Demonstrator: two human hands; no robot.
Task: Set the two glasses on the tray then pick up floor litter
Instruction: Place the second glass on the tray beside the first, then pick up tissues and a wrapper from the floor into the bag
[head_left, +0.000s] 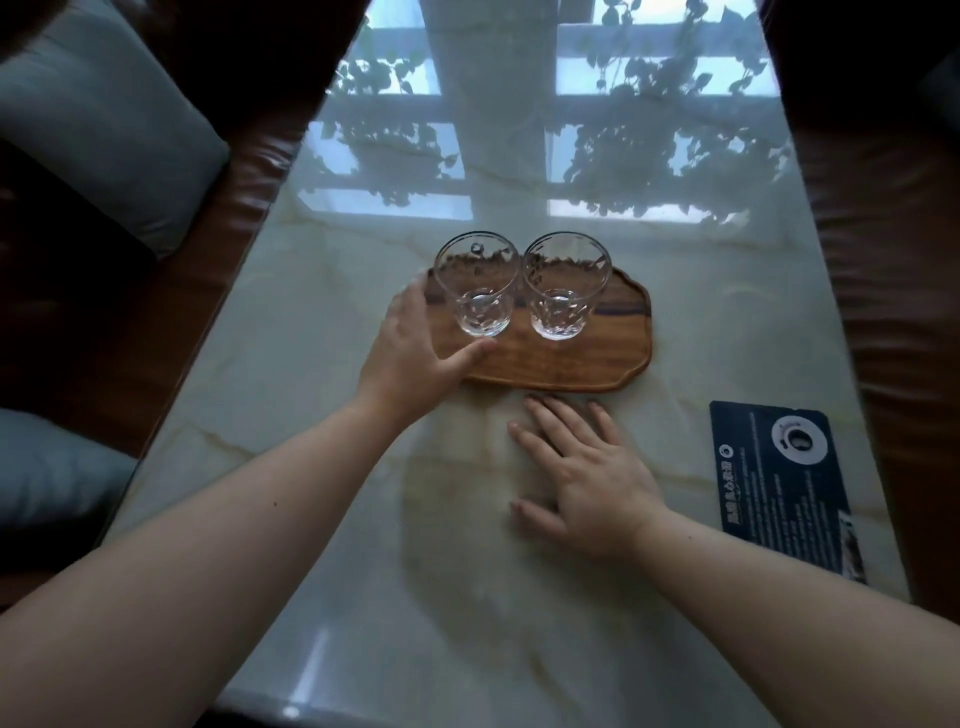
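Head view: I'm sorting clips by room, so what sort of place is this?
Probably a living room: a glossy marble-look coffee table, brown leather seating with a grey-blue cushion, and a wooden tray.

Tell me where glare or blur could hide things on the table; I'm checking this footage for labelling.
Head view: a bright window reflection washes over the far half of the table; the left hand is smeared at its fingers by the tray; both glasses stay sharp; wide-angle bending curves the table's edges.
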